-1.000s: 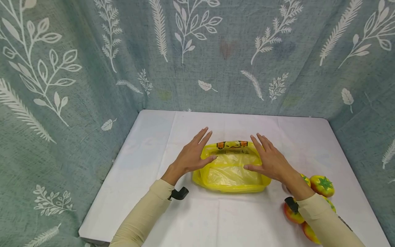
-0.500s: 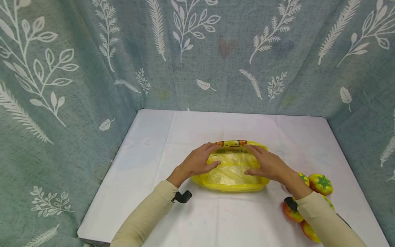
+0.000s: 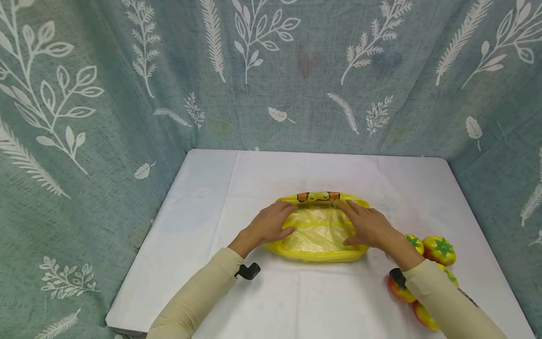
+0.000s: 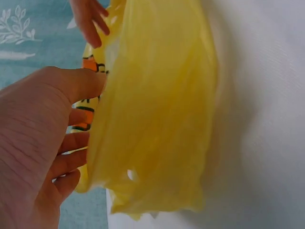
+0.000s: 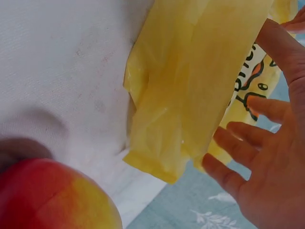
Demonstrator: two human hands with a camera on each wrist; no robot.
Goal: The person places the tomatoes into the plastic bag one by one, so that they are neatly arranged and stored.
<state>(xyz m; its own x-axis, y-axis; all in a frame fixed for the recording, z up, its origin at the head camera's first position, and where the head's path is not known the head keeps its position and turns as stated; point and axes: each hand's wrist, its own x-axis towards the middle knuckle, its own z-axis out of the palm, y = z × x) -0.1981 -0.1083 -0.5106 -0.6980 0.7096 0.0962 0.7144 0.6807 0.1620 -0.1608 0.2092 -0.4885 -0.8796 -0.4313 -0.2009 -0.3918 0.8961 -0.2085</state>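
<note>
"What stood on your left?"

"A blue-green curtain (image 3: 84,212), its cloth printed with pale leaves, beside the white, faintly creased worktop (image 3: 190,235). My left sleeve (image 3: 199,287) was beige, cut off by the bottom edge."

"And your left grip?"

"My left grip (image 3: 268,222) was spread, fingers reaching in over the bag's left side, thumb apart. From my left wrist, the near wall partly hid those fingers; how firmly they touched, I couldn't tell."

"Where was the bag?"

"The yellow bag (image 3: 315,256) sat mid-worktop, between my grips. It was thin, wrinkled plastic, its mouth a wide oval. Inside I saw only shiny yellow film; orange and black print crossed the far rim, the lettering hard to make out."

"Your right grip?"

"My right grip (image 3: 372,228) was spread too, fingers at the bag's right side, thumb held away."

"Further right?"

"Glossy, rounded red-and-yellow fruits (image 3: 440,250) with green star-shaped tops, near the bag but apart from it. My right sleeve (image 3: 453,296) hid some of them. From that wrist, one smooth fruit was cut off by the frame, so I couldn't see it whole."
</note>
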